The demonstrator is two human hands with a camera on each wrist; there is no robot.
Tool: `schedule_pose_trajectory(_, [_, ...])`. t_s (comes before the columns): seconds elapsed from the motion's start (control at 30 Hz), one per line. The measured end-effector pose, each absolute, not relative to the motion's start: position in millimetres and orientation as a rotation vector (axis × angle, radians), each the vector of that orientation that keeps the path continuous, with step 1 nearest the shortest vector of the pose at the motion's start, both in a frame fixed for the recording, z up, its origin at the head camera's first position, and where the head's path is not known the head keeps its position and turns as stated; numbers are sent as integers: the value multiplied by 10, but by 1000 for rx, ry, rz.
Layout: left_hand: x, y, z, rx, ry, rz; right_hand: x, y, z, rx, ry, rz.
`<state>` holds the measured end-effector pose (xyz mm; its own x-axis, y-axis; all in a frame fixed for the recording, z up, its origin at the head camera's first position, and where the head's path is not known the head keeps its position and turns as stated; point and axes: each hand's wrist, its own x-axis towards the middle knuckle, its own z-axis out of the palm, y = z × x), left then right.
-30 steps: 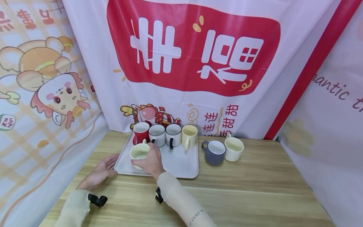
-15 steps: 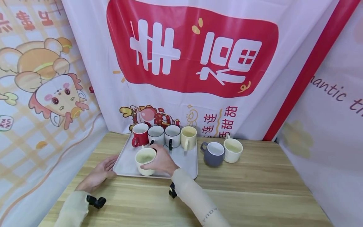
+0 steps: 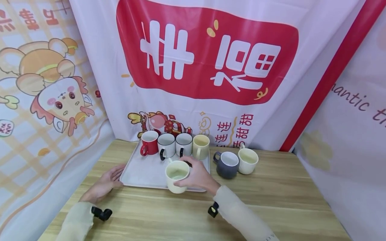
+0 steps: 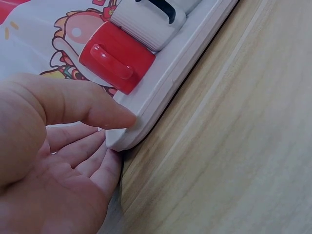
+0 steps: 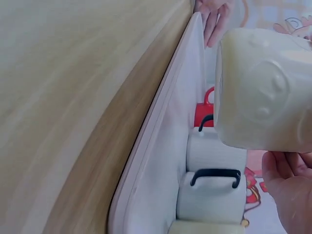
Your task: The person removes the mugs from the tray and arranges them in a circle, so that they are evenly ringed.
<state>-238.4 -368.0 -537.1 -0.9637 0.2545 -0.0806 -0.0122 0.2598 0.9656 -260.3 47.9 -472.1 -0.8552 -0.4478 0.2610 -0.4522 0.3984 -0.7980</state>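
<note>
My right hand (image 3: 197, 174) grips a cream mug (image 3: 177, 177) by its side, thumb in front, in the head view. In the right wrist view this mug (image 5: 263, 92) is raised clear of the white tray (image 5: 163, 161), its embossed side showing. My left hand (image 3: 105, 184) lies at the tray's left front corner. Its fingers reach straight along the tray's edge, and the thumb (image 4: 109, 114) touches the rim in the left wrist view. Along the tray's back stand a red mug (image 3: 149, 142), two white mugs with black handles (image 3: 166, 146) and a pale yellow mug (image 3: 201, 145).
Right of the tray, a grey-blue mug (image 3: 227, 165) and another cream mug (image 3: 248, 160) stand side by side on the wooden table (image 3: 271, 201). A printed cloth (image 3: 271, 117) hangs directly behind the table, with further cloths at both sides.
My right hand has carried the cream mug rightward and toward me, from near the red mug to over the tray's front edge. The left hand has stayed at the tray's corner.
</note>
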Motion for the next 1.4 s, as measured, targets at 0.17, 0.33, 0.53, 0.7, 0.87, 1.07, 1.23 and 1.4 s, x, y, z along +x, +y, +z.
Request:
schedule_pose_trajectory(0.17, [-2372,-3681,-5359,228,2306,1778,-2404,927,-4646,804,-2601,1579])
schedule_pose_trajectory(0.33, [-2384,-3707,-5357,230,2296,1802,-2225,1395,-4568,767,-2589,1510])
schedule_pose_trajectory(0.53, [-2392,-3712,-5366,239,2304,1793,-2038,1965,-4563,672,-2584,1445])
schedule_pose_trajectory(0.7, [-2393,-3712,-5366,260,2296,1814,-1913,2412,-4581,514,-2621,1338])
schedule_pose_trajectory(0.87, [-2398,-3708,-5369,247,2301,1803,-1885,2824,-4622,406,-2580,1255])
schedule_pose_trajectory(1.07, [-2401,-3714,-5380,217,2302,1796,-1985,3244,-4687,215,-2569,1132])
schedule_pose_trajectory(1.23, [-2402,-3706,-5391,241,2286,1813,-2127,3486,-4738,79,-2574,1046])
schedule_pose_trajectory(1.4, [-2412,-3684,-5398,225,2289,1806,-2267,3597,-4778,-31,-2575,1000])
